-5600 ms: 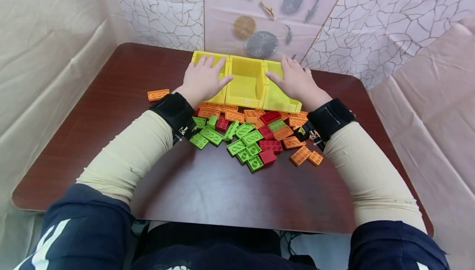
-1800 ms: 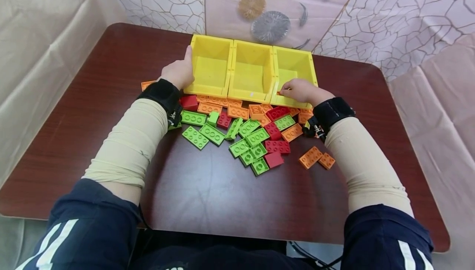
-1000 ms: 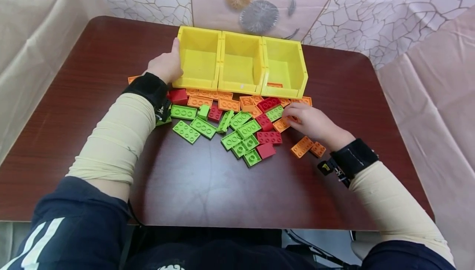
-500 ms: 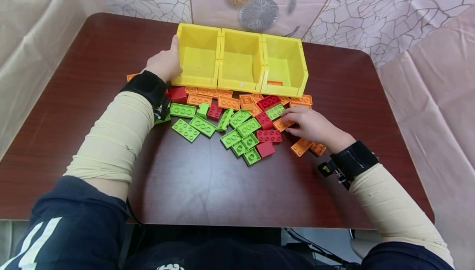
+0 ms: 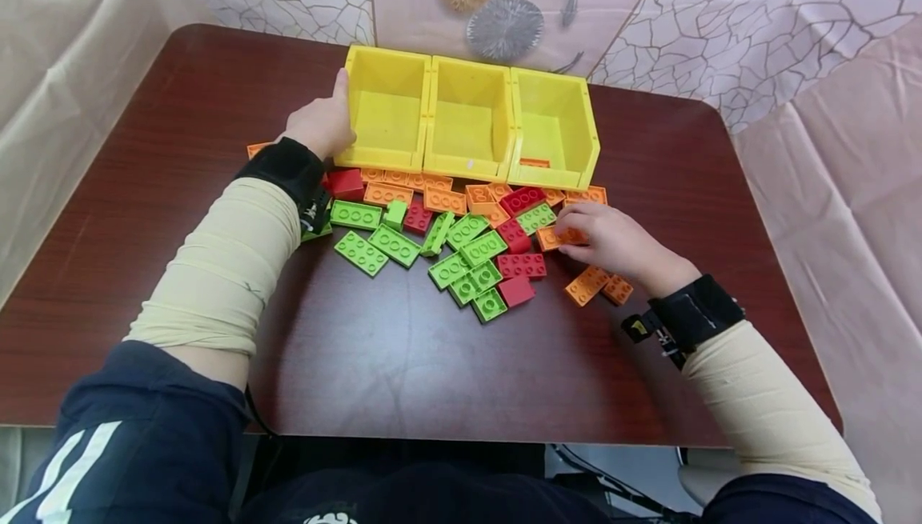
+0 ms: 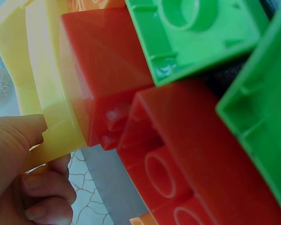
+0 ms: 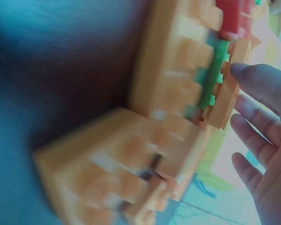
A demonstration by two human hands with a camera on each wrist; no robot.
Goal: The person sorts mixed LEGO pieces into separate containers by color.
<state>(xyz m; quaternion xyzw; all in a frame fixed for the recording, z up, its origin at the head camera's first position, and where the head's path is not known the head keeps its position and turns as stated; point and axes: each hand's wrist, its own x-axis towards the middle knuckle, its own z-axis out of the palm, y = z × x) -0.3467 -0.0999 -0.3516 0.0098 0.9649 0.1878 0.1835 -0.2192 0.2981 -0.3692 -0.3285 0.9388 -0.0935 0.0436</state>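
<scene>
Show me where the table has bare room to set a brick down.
Bare table lies between the brick pile and the near edge, and right of the right hand. It is crowded before the yellow bins, where bricks lie packed between the left hand and the right one.

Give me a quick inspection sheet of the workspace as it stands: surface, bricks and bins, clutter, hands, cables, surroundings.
Surface: dark wood-grain table, near half bare.
Job's things: three joined yellow bins; one orange brick lies in the right bin, the other two look empty. Green bricks, red bricks and orange bricks lie scattered before the bins.
Clutter: one orange brick apart, left of the left wrist.
Hands: left hand grips the left bin's outer wall; right hand touches an orange brick at the heap's right edge.
Cables: dark cable below the table's near edge.
Surroundings: cream sheets at both sides, patterned wall covering behind.
</scene>
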